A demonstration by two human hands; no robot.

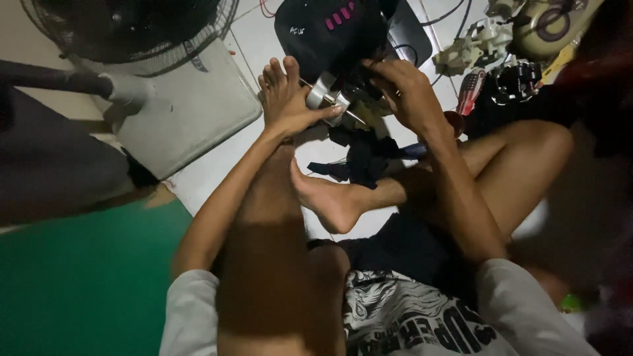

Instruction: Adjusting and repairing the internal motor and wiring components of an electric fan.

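Fingers (330,111) of the left hand (290,105) pinch a small metal part (324,92) just before the black device (330,29), while the right hand (405,92) closes over it from the opposite side.

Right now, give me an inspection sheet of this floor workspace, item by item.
Surface: pale tiled floor, dimly lit; a green mat at the person's left.
Job's things: small metal part, resting against a black device with pink buttons.
Clutter: black cloth scraps; red-handled tool; pale plastic parts.
Hands: left hand grips the metal part, thumb along it; right hand has its fingers curled into the same assembly.
Cables: dark leads beyond the black device; red wire at the top edge.
Surroundings: standing fan on a grey base; the person's bare foot on the floor.
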